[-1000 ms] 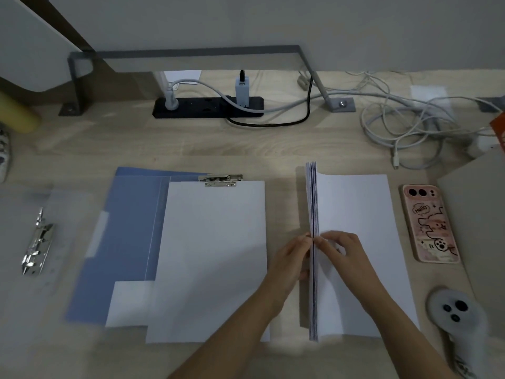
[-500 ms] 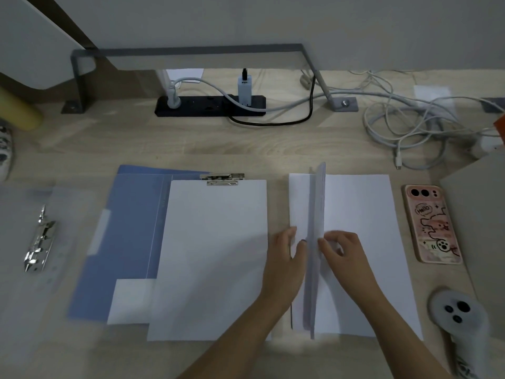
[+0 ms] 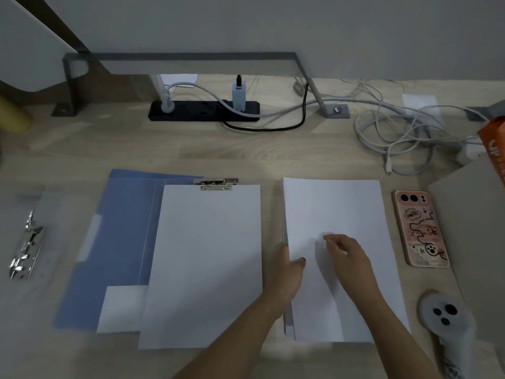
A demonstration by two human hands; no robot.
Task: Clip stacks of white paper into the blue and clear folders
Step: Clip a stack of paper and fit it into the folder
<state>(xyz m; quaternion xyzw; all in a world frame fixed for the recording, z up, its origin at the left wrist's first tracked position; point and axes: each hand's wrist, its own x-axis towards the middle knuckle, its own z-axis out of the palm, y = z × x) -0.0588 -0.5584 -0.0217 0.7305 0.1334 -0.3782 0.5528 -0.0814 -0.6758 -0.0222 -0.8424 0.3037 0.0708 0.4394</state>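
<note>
A white paper stack (image 3: pixel 336 214) lies flat on the desk, right of centre. My left hand (image 3: pixel 287 269) lies against the stack's left edge, with its thumb on the top sheet and its fingers straight along the edge. My right hand (image 3: pixel 347 258) hovers over the middle of the stack, fingers loosely bent and blurred, with the tips at the top sheet. The blue folder (image 3: pixel 120 242) lies open to the left, with another stack of white paper (image 3: pixel 205 263) under its metal clip (image 3: pixel 216 183). At the far left lies the clear folder (image 3: pixel 54 214) with its metal ring clip (image 3: pixel 26 247).
A phone (image 3: pixel 419 228) in a pink case lies right of the stack, with a grey board (image 3: pixel 470 228) and an orange box (image 3: pixel 494 149) beyond it. A white controller (image 3: pixel 444 315) sits at the front right. A black power strip (image 3: pixel 203 110) and tangled white cables (image 3: pixel 404 132) run along the back.
The paper stack, held upright on its long edge between both hands, has tipped over and now lies flat. My left hand moved to its left edge and my right hand lifted above it.
</note>
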